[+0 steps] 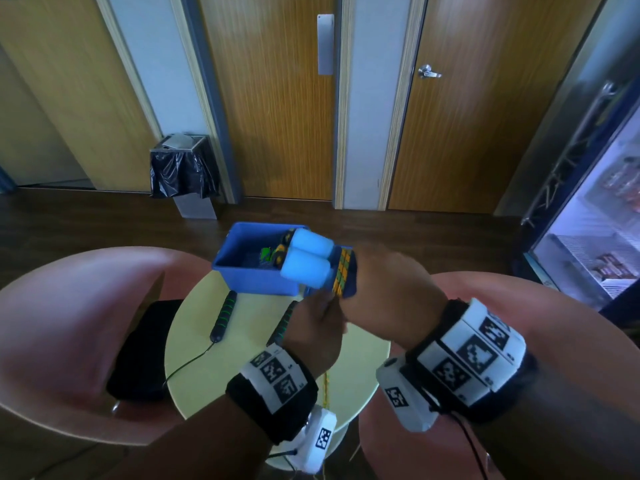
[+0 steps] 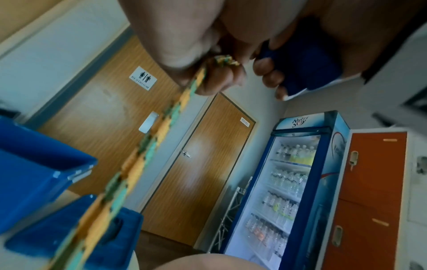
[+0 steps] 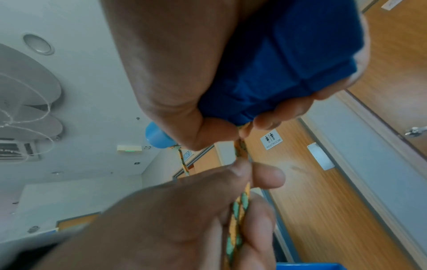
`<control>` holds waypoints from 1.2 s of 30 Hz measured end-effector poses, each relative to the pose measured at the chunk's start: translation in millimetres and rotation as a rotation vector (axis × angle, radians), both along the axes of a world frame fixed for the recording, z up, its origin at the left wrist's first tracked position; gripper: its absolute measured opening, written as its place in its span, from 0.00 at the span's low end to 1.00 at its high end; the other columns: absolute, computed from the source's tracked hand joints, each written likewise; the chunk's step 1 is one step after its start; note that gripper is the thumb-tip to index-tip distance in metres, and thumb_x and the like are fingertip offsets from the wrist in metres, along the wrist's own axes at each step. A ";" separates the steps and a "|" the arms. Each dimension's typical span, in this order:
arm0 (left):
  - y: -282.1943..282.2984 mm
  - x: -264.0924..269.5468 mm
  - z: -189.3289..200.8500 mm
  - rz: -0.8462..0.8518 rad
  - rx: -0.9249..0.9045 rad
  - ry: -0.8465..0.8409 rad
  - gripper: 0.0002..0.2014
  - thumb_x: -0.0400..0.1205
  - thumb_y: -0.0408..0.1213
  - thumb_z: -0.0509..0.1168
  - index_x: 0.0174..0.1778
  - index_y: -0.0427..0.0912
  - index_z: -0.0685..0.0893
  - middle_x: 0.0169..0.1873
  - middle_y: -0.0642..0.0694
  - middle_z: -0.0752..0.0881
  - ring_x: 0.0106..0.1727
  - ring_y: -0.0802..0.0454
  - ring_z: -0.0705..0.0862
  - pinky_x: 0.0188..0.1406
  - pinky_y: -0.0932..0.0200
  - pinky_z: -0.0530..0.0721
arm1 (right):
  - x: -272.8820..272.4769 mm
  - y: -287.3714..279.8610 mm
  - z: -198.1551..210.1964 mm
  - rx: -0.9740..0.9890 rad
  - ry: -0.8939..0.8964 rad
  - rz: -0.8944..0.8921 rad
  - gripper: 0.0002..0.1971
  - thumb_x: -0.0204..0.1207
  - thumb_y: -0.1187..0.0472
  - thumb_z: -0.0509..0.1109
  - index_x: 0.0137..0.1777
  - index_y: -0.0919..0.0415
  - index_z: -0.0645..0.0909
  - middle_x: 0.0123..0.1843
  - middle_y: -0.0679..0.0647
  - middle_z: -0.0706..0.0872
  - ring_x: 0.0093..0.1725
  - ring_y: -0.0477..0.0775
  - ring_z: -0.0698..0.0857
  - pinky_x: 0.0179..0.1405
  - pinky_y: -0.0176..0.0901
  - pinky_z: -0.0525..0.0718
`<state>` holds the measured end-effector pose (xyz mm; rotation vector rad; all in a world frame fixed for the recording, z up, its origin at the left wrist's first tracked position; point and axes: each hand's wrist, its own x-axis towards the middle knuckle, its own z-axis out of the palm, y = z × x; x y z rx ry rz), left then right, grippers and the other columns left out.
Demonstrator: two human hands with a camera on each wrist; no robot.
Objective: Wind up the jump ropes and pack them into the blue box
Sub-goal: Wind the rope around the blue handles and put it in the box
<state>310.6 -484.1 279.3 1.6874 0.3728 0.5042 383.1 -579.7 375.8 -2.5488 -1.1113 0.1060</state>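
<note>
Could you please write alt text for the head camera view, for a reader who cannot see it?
Above a round pale table, the right hand holds two light blue jump rope handles wrapped in orange-green rope, while the left hand pinches the rope's loose end. Behind sits the blue box; a black jump rope lies on the table.

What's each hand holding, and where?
Right hand grips the two light-blue foam handles at their rope-wound dark-blue ends. Left hand pinches the yellow-green braided rope just below.
</note>
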 end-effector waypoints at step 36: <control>59.3 -9.1 14.1 -0.508 0.940 0.524 0.08 0.78 0.58 0.69 0.48 0.61 0.83 0.29 0.58 0.80 0.33 0.61 0.78 0.33 0.61 0.71 | 11.7 8.6 -86.7 -0.642 -0.330 0.414 0.09 0.76 0.59 0.67 0.55 0.53 0.77 0.46 0.49 0.82 0.46 0.57 0.85 0.43 0.50 0.73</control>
